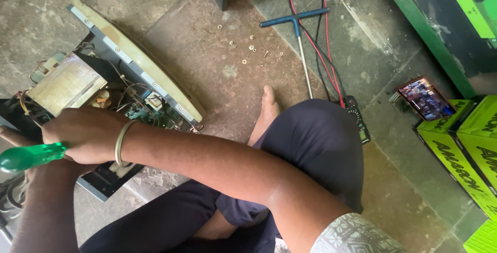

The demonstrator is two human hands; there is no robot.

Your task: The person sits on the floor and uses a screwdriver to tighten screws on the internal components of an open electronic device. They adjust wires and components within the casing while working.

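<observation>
— Where was the green-handled screwdriver (28, 156)?

— At the left edge, over the opened metal case (111, 100); the right hand (83, 134) was clenched around its handle, a bangle (122, 143) on that wrist; the left hand (15, 138) lay beneath, mostly hidden, so I couldn't tell its fingers.

— And around it?

— A transformer (64, 83) and wiring inside the case; loose screws (251, 48) on the stone floor (207, 72); a blue T-handle wrench (299, 30) beside red and black leads (323, 51); a phone (425, 99) leaned against green boxes (466, 144).

The floor (217, 67) was worn, stained grey-brown stone slabs under daylight. A dark green painted metal bench frame (429, 30) stood at upper right, bright green cardboard boxes (466, 144) stacked just beside it.
</observation>
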